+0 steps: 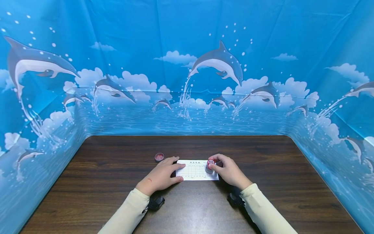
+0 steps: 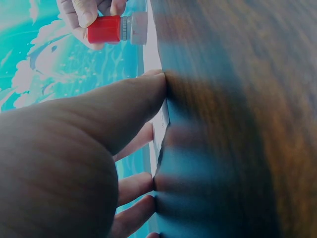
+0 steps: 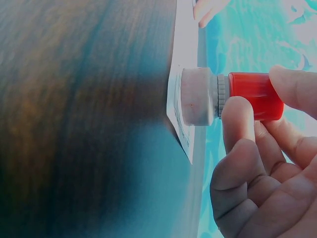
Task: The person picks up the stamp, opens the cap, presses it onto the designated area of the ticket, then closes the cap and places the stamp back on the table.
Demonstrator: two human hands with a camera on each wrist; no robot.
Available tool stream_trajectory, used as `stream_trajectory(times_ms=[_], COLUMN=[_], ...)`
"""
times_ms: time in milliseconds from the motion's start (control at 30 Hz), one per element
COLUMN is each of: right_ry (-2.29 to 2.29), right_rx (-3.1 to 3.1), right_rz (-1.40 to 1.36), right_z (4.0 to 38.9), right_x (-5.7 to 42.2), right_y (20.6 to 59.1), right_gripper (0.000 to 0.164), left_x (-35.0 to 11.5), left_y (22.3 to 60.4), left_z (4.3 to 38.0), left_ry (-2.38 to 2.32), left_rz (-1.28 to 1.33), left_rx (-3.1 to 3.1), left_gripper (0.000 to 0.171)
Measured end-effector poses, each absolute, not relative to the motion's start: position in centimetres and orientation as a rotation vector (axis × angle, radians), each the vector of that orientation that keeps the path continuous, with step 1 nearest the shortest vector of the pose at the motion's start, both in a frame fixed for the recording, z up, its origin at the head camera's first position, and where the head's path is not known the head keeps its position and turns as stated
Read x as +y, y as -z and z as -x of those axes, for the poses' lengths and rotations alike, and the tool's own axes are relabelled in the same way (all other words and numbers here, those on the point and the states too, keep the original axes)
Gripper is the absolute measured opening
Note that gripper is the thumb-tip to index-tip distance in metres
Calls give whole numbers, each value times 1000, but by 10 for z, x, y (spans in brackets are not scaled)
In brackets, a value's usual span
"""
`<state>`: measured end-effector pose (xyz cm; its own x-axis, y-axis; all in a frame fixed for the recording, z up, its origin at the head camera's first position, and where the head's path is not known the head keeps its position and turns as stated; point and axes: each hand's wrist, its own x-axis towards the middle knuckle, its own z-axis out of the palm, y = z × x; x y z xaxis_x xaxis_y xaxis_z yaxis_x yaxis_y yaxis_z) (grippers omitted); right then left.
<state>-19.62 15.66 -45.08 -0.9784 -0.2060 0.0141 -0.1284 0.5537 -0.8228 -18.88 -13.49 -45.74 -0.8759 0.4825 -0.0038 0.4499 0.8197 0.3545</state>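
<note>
A white printed form (image 1: 193, 170) with a ruled grid lies on the dark wooden table. My left hand (image 1: 160, 174) rests at its left edge, fingers extended, thumb and fingertips on the paper. The right hand (image 1: 229, 170) grips a self-inking stamp (image 3: 255, 96) by its red handle, between thumb and fingers. The stamp stands upright over the form's right part, its clear grey base (image 3: 196, 96) right at the paper. In the left wrist view the stamp's red handle (image 2: 104, 29) shows beyond my left thumb (image 2: 133, 99).
A small round cap (image 1: 159, 157) with a reddish inside lies on the table behind my left hand. Blue dolphin-print curtains (image 1: 187, 113) enclose the wooden table (image 1: 187, 208) at the back and sides. A black wrist camera (image 1: 156, 203) sits under the left sleeve.
</note>
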Motion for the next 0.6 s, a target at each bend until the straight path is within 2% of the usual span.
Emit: stream_trajectory(times_ms=[600], right_ry=[1397], right_rx=[2717], right_rz=[307], right_z=[196], right_x=[157], right_y=[450], right_gripper=[17], left_x=[-135], left_y=[458], left_z=[189], left_ry=[-536], left_rz=[-750], left_rx=[2902], left_gripper=[54])
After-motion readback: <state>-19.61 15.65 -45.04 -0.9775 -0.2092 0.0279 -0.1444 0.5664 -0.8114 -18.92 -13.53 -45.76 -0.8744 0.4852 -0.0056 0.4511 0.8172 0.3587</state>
